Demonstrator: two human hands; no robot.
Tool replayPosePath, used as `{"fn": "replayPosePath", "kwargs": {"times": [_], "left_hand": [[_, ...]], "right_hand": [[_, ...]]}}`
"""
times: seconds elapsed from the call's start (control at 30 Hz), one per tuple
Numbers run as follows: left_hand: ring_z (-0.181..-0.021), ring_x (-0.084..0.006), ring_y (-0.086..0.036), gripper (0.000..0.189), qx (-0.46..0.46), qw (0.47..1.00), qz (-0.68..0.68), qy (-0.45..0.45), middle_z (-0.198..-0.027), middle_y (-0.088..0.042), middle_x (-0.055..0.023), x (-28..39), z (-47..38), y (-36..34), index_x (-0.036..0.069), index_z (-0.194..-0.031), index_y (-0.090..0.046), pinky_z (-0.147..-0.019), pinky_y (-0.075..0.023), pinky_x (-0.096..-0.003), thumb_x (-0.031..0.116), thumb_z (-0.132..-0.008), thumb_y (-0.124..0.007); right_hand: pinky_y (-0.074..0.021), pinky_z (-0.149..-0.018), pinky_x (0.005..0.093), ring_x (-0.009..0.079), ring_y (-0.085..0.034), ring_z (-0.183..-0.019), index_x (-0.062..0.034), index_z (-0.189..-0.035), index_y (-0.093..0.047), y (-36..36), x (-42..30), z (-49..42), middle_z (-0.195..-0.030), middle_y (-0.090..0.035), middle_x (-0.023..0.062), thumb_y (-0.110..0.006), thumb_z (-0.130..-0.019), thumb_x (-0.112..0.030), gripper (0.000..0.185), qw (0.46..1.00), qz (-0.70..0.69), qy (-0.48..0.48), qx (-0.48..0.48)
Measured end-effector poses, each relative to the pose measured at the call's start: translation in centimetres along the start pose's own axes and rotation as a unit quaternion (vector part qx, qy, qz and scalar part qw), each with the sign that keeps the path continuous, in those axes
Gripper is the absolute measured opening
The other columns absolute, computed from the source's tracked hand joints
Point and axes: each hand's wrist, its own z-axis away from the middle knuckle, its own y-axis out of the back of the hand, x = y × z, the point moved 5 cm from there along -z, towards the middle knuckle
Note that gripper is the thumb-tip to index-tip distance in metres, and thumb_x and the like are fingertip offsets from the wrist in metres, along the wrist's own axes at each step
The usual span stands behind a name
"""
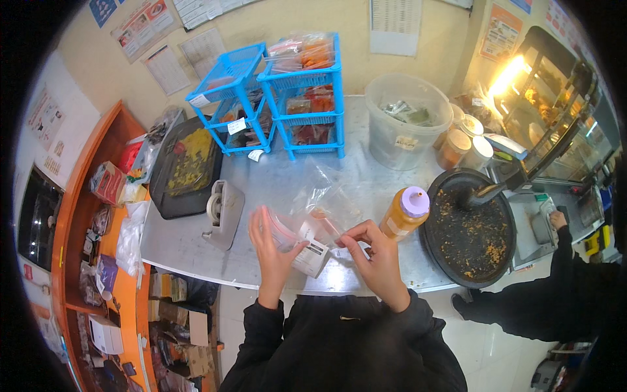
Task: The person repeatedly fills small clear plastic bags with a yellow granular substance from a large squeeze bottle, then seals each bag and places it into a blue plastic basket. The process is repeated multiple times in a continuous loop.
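My left hand (272, 257) is spread, its fingertips blurred. Its thumb lies against a white paper label bearing print (309, 259). Beside those fingers are clear plastic pouches with a pinkish-red seal (279, 230), partly hidden. With thumb and forefinger, my right hand (381, 259) pinches the edge of a clear plastic bag (323, 188) that spreads across the metal table (362, 183). Something orange-brown shows inside the bag. A squeeze bottle (405, 213) with a lilac cap and amber sauce stands just beyond my right hand.
Left stand a tape dispenser (224, 215) and a black tray (188, 166) of yellow food. Blue basket racks (307, 117) and a clear tub (406, 125) stand behind. Right are a stone mortar (468, 228), spice jars (455, 147), a lit display case (553, 108) and another person (563, 294).
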Motion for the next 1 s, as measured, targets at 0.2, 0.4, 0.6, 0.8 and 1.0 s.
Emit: {"fn": "replayPosePath", "kwargs": {"times": [0.2,0.4,0.6,0.8,1.0], "left_hand": [[-0.094,-0.0184,-0.059,0.023,-0.182,0.908,0.348,0.144,-0.096,-0.062,-0.0082,2.0,1.0,-0.7,-0.002,-0.102,-0.058,-0.088,-0.0424,-0.0310,0.008,-0.084,-0.066],[-0.088,-0.0100,-0.056,0.019,-0.165,0.885,0.392,0.191,-0.094,-0.063,-0.0063,4.6,1.9,-0.9,-0.003,-0.100,-0.059,-0.078,-0.0434,-0.0247,0.015,-0.095,-0.053],[-0.078,-0.0132,-0.061,0.013,-0.211,0.903,0.336,0.162,-0.079,-0.065,-0.0085,4.4,2.3,-0.5,-0.001,-0.091,-0.065,-0.069,-0.0452,-0.0269,0.012,-0.090,-0.060],[-0.070,-0.0253,-0.060,0.009,-0.242,0.924,0.296,0.012,-0.075,-0.062,-0.0112,4.9,2.3,-0.3,0.001,-0.085,-0.065,-0.064,-0.0448,-0.0323,0.010,-0.083,-0.066],[-0.062,-0.0297,-0.056,0.010,-0.218,0.936,0.258,-0.101,-0.069,-0.057,-0.0116,6.9,2.5,-0.5,0.001,-0.074,-0.059,-0.062,-0.0444,-0.0352,0.006,-0.079,-0.067]], "right_hand": [[-0.0534,-0.083,0.0393,0.0240,-0.067,-0.085,-0.0037,-0.093,-0.066,-1.9,-0.5,0.9,-0.090,-0.069,0.0066,-0.070,-0.076,-0.002,0.017,0.964,0.155,0.213,0.022],[-0.0477,-0.093,0.0408,0.0250,-0.064,-0.096,-0.0035,-0.099,-0.065,-2.9,-0.5,2.2,-0.100,-0.067,0.0083,-0.072,-0.075,-0.006,0.025,0.952,0.165,0.259,-0.001],[-0.0414,-0.100,0.0456,0.0251,-0.062,-0.095,-0.0061,-0.103,-0.065,-2.1,0.1,2.2,-0.095,-0.066,0.0088,-0.077,-0.071,-0.011,0.035,0.977,0.080,0.192,-0.056],[-0.0404,-0.101,0.0459,0.0247,-0.062,-0.084,-0.0073,-0.093,-0.066,-1.1,0.5,2.6,-0.084,-0.065,0.0074,-0.075,-0.073,-0.009,0.022,0.977,0.044,0.173,-0.115],[-0.0406,-0.098,0.0449,0.0194,-0.060,-0.069,-0.0087,-0.081,-0.067,-0.1,0.3,3.3,-0.071,-0.062,0.0033,-0.073,-0.070,-0.003,0.014,0.962,0.147,0.218,-0.076]]}}
